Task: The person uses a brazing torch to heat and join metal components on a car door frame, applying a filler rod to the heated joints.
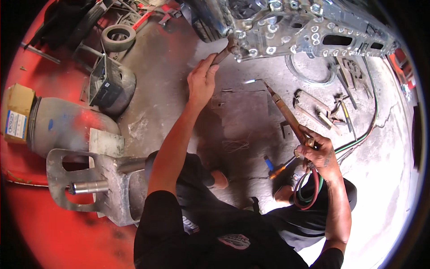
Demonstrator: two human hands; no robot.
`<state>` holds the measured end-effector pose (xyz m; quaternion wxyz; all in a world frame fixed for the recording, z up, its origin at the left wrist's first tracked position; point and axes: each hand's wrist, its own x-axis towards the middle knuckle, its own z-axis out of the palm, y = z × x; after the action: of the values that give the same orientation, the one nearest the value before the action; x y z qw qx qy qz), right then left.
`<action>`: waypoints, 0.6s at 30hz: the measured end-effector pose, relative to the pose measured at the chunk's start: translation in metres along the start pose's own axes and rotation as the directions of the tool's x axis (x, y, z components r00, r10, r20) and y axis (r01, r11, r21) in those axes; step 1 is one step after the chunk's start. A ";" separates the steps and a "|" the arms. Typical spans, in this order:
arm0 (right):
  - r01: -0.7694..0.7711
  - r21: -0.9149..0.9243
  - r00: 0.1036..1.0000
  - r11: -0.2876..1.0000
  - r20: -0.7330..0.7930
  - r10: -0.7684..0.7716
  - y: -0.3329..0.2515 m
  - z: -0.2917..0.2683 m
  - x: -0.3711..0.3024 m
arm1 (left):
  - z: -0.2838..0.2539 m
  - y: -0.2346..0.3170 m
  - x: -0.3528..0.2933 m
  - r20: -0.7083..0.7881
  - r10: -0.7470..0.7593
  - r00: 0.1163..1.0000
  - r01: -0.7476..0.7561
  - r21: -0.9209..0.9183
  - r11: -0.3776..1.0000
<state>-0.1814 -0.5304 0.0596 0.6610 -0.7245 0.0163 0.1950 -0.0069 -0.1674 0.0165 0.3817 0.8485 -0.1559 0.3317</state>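
My right hand [319, 154] is closed around the brass body of a gas welding torch [286, 114]. A small bright flame [250, 81] burns at its bent tip, below the metal car body part [304, 38]. Red and green hoses [309, 204] loop down from the torch's rear end. Stretched forward, my left hand [202, 80] grips a worn brown-handled tool [222, 54] whose far end meets the left lower corner of the car part. The exact kind of this tool cannot be made out. Spot-weld marks and slots run along the car part.
Pliers and hand tools [322, 112], a wire coil [309, 71] and a screwdriver [280, 171] lie on the concrete. To my left stand a grey plastic stool [98, 188], a drum [71, 125] with a carton [19, 112], a black bin [105, 83] and a tyre [118, 37].
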 end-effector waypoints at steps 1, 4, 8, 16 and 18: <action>0.000 -0.001 1.000 1.000 -0.001 0.000 -0.001 0.001 0.001 | 0.000 -0.006 0.004 -0.021 0.021 1.000 -0.021 -0.002 1.000; -0.025 0.010 1.000 1.000 -0.001 0.025 -0.005 0.003 0.002 | -0.002 -0.023 0.020 -0.003 -0.009 1.000 0.010 0.042 0.999; -0.030 -0.033 0.999 0.999 -0.012 0.029 -0.003 0.002 0.003 | -0.002 -0.027 0.023 0.013 -0.029 1.000 0.029 -0.002 1.000; -0.024 -0.031 1.000 0.999 0.017 0.024 -0.005 0.003 0.003 | -0.004 -0.023 0.034 0.076 0.060 0.995 -0.066 0.082 0.994; -0.035 -0.041 0.999 0.999 0.020 0.036 -0.006 0.003 0.002 | -0.003 -0.022 0.030 0.054 0.068 0.996 -0.070 0.034 0.997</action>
<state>-0.1786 -0.5267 0.0642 0.6425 -0.7354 0.0183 0.2144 0.0245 -0.1507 0.0265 0.3505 0.8578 -0.1891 0.3250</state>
